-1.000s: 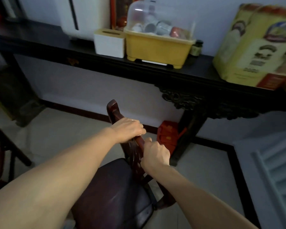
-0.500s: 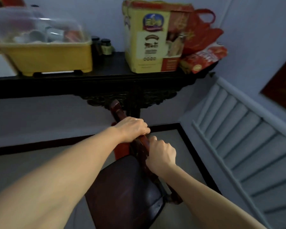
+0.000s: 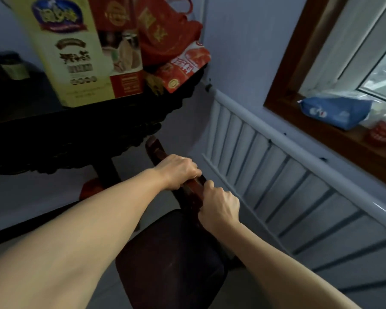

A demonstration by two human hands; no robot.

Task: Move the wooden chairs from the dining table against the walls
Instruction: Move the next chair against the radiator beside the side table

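Swinging round to the right over the last second, we have kept the same hold on the wooden chair: our left hand is clenched over the top rail of its back, and our right hand is wrapped round the same rail just below and nearer to us. What has changed is what lies past our fingers. A second ago they pointed at the wall under the dark console table; now the table's end, with the yellow box and red bags on it, sits up and to the left of them, and the white slatted radiator under the window sill runs just beyond our knuckles to the right. The chair's seat hangs beneath our wrists, apparently carried or tipped. We judge we are close to setting it down in this corner, against the radiator wall.
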